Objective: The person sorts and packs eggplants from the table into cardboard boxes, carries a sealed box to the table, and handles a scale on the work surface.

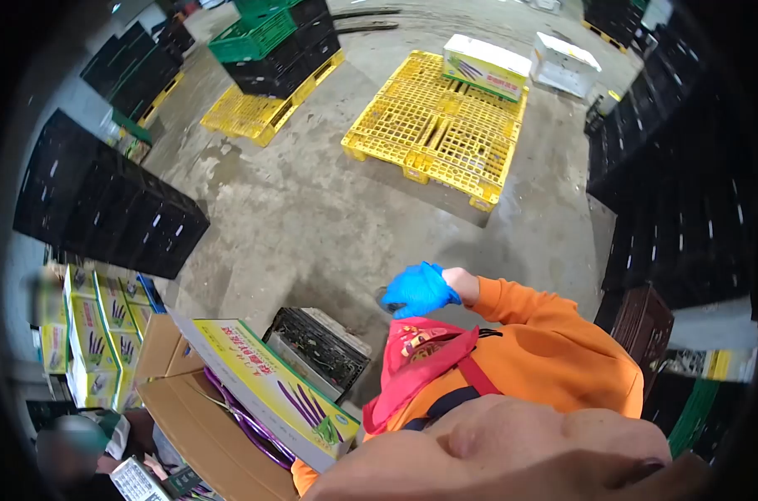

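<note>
My right hand, in a blue glove, is in front of my body at the top of a red apron. Its fingers are curled in, and what they hold, if anything, is hidden. My left hand is out of sight behind an open cardboard box printed with purple vegetables; only a bit of orange sleeve shows by its lower edge. Long purple vegetables lie inside the box. Beside it on the floor stands a black crate.
A yellow pallet bears a closed box. Black crate stacks stand left and right. Printed boxes are piled at the left. Another person is at the lower left. A white box stands behind the pallet.
</note>
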The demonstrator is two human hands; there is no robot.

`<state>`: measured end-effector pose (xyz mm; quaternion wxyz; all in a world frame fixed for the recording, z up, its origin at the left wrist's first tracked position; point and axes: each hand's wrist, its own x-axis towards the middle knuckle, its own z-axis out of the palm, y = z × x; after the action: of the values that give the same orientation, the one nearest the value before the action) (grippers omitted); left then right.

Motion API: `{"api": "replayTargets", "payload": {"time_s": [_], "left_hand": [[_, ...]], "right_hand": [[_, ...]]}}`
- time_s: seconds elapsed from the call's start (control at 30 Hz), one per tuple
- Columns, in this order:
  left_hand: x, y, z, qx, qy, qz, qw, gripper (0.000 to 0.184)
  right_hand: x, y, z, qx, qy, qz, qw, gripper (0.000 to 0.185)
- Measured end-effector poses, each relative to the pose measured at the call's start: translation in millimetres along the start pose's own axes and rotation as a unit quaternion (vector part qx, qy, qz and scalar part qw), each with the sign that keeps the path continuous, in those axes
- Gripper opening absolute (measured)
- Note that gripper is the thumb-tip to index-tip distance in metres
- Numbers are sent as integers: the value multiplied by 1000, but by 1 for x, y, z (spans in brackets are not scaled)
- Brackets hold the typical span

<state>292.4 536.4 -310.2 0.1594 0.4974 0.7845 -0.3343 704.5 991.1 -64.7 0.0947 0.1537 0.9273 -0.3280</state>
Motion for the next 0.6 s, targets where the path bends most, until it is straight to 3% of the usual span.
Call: {"api": "replayTargets", "payload": {"time_s": [0.07, 0.13, 0.17, 0.2, 0.27, 0.3, 0.33, 0.37, 0.4, 0.5, 0.6], "left_hand": [[-2, -6, 8, 24, -2, -6, 1000, 55], [-10, -18, 16, 177, -3, 23, 984, 55], [-18, -28, 23, 408, -3, 73, 910, 54], [-29, -38, 28, 588, 12, 115, 801, 54], [-56, -44, 32, 725, -25, 146, 673, 53], [-70, -46, 32, 784, -78, 150, 597, 52], [-91, -45, 23, 951, -94, 203, 212, 50], [-113, -44, 12, 934, -65, 286, -205, 47], [-129, -34, 1, 834, -108, 417, -345, 47], [-186, 0, -47, 629, -201, 669, -340, 45], [-240, 38, -97, 459, -223, 802, -311, 43]], "right_hand": [[34, 17, -16, 19, -70, -22, 997, 46], [55, 67, -11, -11, 11, 44, 999, 47], [64, 97, -6, -30, -11, 73, 997, 47], [73, 122, -10, -54, -29, 97, 993, 47], [86, 140, -42, -75, -154, 209, 963, 47], [90, 155, -46, -78, -150, 211, 963, 47], [97, 171, -49, -80, -147, 214, 962, 47], [111, 184, -53, -87, -161, 197, 963, 47], [127, 197, -55, -68, -148, 200, 966, 47], [174, 228, -63, -24, -161, 188, 969, 46], [249, 250, -70, 45, -151, 161, 974, 44]]}}
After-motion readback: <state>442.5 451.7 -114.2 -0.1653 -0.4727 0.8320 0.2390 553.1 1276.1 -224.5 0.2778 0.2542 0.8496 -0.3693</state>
